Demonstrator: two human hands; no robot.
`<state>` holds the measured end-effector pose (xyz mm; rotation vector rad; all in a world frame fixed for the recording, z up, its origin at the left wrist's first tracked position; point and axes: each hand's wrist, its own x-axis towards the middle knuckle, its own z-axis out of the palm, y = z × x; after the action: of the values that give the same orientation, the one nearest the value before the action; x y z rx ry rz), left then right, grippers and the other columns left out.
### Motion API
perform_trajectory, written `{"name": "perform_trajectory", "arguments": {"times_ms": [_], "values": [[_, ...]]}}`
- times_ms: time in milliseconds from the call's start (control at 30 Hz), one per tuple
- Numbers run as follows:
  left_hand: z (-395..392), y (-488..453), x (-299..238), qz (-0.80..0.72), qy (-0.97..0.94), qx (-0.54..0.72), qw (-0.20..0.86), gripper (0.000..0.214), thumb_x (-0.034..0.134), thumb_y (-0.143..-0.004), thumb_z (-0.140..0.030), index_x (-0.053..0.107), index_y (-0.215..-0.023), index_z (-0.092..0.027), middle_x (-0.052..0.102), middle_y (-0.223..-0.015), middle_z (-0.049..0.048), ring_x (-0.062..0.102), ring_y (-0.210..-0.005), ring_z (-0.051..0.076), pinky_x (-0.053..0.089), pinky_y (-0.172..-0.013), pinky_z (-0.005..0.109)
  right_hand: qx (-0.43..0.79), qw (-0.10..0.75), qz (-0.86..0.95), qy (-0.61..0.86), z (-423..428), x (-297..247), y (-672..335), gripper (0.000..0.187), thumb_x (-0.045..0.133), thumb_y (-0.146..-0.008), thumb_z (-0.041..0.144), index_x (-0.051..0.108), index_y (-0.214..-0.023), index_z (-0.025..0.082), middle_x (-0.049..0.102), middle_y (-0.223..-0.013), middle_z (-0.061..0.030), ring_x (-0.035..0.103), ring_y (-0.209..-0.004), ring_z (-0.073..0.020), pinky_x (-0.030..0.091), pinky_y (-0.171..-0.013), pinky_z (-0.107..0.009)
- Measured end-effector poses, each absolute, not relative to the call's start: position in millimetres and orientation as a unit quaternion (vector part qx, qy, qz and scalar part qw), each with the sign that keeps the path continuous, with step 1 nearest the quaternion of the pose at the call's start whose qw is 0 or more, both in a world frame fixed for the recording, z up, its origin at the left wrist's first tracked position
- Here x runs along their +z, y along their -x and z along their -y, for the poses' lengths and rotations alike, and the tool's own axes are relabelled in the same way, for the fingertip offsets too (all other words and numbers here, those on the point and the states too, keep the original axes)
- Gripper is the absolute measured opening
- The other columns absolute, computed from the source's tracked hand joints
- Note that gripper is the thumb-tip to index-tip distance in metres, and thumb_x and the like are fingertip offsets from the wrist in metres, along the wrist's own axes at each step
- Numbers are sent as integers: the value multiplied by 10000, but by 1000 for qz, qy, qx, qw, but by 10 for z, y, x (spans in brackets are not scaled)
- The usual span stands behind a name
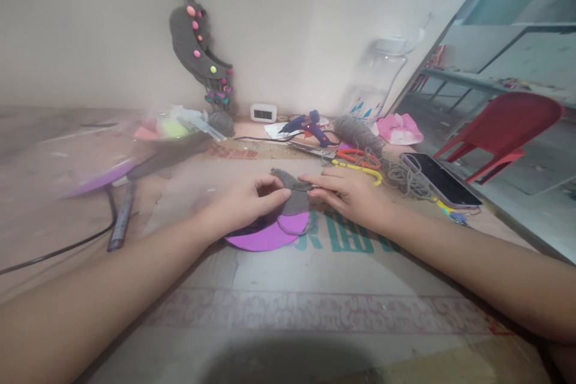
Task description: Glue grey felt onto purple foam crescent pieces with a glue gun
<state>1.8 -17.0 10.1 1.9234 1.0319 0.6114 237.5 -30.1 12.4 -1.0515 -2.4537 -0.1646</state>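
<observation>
A purple crescent-shaped piece [263, 241] is partly wrapped in grey yarn [296, 203] and sits low over the middle of the table. My left hand [245, 198] pinches the wrapped part from the left, thumb in front. From the right, my right hand [357, 195] has its thumb and fingers closed at the edge of the wrapping, on the grey yarn. A loose loop of that yarn hangs across the purple surface below my fingers. Exactly how the yarn passes between my right fingertips is too blurred to tell.
Behind my hands lie scissors [360, 171], a blue glue gun [308, 128], a yarn roll [357, 134] and a white clock [263, 113]. A phone [441, 180] lies right, a marker [121, 219] left. A clear bottle [375, 81] stands against the wall; a decorated grey crescent [186, 42] hangs there.
</observation>
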Motion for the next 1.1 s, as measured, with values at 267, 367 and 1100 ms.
{"name": "perform_trajectory", "arguments": {"times_ms": [267,367,1100], "values": [[181,-22,104,-413,-765,248,427,315,516,-816,-469,592,-737,-174,564,-628,-20,493,-570,111,328,-518,226,-26,242,891,383,297,122,-2375,337,498,-917,361,642,-1183,213,687,-875,-59,613,-774,-149,442,-686,-247],[180,-20,108,-414,-765,244,429,321,507,-820,-474,589,-739,-174,564,-623,-17,492,-567,113,325,-511,226,-27,241,891,385,299,123,-2372,330,505,-913,362,648,-1175,220,690,-864,-55,615,-768,-150,440,-677,-245],[155,-37,101,-426,-766,236,420,339,494,-809,-495,591,-743,-176,583,-639,2,506,-583,130,361,-527,228,-59,260,886,380,302,114,-2382,352,477,-927,379,634,-1182,195,702,-844,-57,617,-740,-148,438,-652,-245]]}}
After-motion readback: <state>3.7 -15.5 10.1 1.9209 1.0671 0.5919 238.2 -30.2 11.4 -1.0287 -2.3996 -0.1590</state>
